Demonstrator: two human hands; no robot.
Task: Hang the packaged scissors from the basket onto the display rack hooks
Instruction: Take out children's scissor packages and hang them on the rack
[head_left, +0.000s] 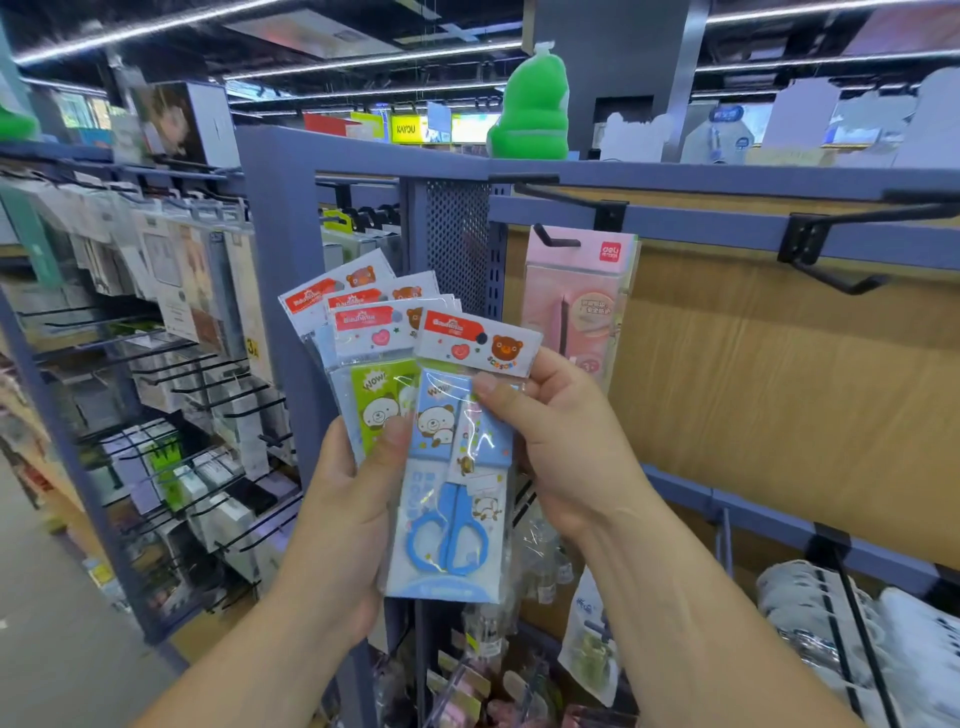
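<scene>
Packaged scissors (452, 519), the blue pair, sit at the front of a fan of packs (363, 332) gripped in the left hand (343, 519). The right hand (566, 441) pinches the blue pack near its top, and both hands are close together in front of the rack. The step looks like peeling one pack off, and next its header hole needs lining up with an empty hook (831, 280). Readable: "WOW!" on the cards, "deli" on the pink pack (582, 301) already hanging, "KAYOU" on a far sign (406, 129).

Display rack (701, 228) — a pink packet (582, 296) hangs on one hook (557, 240).
</scene>
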